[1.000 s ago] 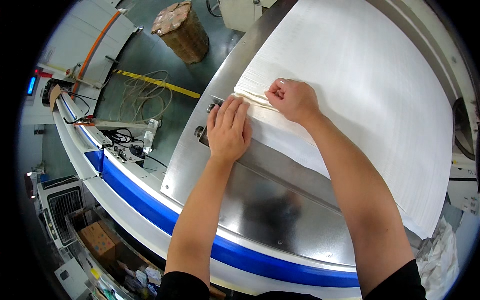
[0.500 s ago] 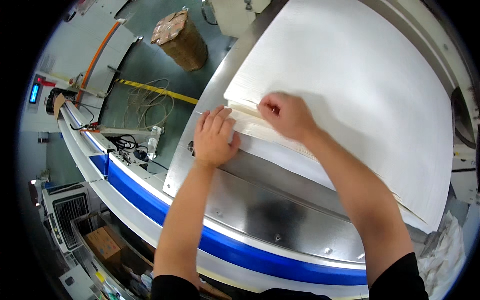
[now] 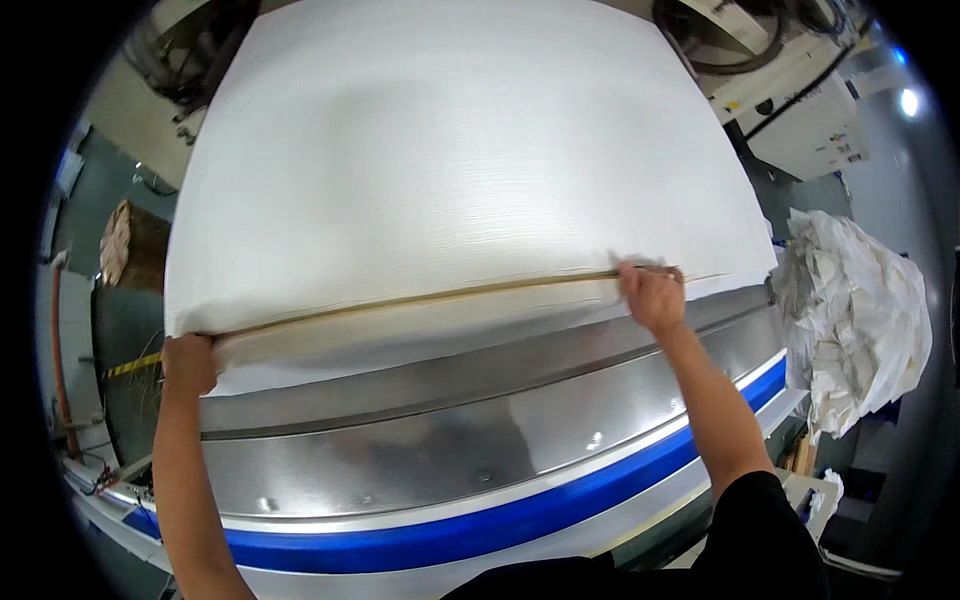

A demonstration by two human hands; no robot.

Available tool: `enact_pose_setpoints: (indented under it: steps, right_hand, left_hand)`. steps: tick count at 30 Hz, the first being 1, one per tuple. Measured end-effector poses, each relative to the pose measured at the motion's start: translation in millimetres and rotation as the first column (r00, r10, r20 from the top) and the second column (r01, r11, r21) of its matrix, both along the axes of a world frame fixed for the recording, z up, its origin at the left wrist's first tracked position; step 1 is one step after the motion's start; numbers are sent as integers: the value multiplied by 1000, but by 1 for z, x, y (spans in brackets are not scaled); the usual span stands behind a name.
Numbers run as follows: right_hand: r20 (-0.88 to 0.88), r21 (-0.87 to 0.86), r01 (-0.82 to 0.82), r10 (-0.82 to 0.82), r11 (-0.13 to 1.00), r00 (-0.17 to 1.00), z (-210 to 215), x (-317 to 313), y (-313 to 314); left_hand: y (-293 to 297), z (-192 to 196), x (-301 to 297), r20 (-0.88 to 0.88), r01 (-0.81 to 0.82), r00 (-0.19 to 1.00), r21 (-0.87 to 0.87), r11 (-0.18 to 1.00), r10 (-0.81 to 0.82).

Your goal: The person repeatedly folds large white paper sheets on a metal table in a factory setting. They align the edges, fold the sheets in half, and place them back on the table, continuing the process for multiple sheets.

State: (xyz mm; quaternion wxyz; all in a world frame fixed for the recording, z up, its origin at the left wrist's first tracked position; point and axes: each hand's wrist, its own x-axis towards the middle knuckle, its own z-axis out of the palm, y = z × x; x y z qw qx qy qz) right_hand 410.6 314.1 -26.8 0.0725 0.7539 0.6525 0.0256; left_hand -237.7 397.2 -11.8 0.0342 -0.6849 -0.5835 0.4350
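Observation:
A wide stack of thin white sheets [image 3: 450, 170] covers most of the metal bed in front of me. At its near side, a long dark gap runs between the upper sheets and the layers under them. My left hand [image 3: 190, 362] is closed on the edge of the upper sheets at the near left corner, its fingertips hidden. Well to the right, my right hand [image 3: 655, 297] grips the same edge with fingers curled round it. Lower white sheets [image 3: 420, 345] stick out toward me below the gap.
A bare metal strip [image 3: 400, 465] and a blue band [image 3: 430, 545] run along the near side. Crumpled white sheeting [image 3: 850, 320] is heaped at the right. On the left floor stands a brown carton [image 3: 135, 245]. Machine parts [image 3: 720, 35] flank the stack's far end.
My view has swung to the right. The hands, close together at the left corner before, are now far apart, the right one having moved along the edge. My left hand has closed on the sheets.

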Motion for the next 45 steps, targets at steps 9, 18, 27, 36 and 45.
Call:
enact_pose_setpoints:
  steps: [9, 18, 27, 36, 45]
  right_hand:
    - [132, -113, 94, -79, 989, 988, -10, 233, -4]
    - [306, -321, 188, -86, 928, 948, -1, 423, -38]
    - [521, -123, 144, -60, 982, 851, 11, 484, -76]
    - [296, -164, 230, -174, 959, 939, 135, 454, -62]
    - [271, -436, 75, 52, 897, 961, 153, 474, -214]
  left_hand:
    - [-1, -64, -133, -40, 54, 998, 352, 935, -43]
    - [-6, -67, -114, 352, -244, 930, 375, 894, 106]
    - [1, -65, -50, 40, -67, 998, 277, 958, 58]
    - [-33, 87, -40, 106, -192, 981, 363, 912, 164]
    - [-170, 93, -58, 92, -157, 983, -20, 987, 158]
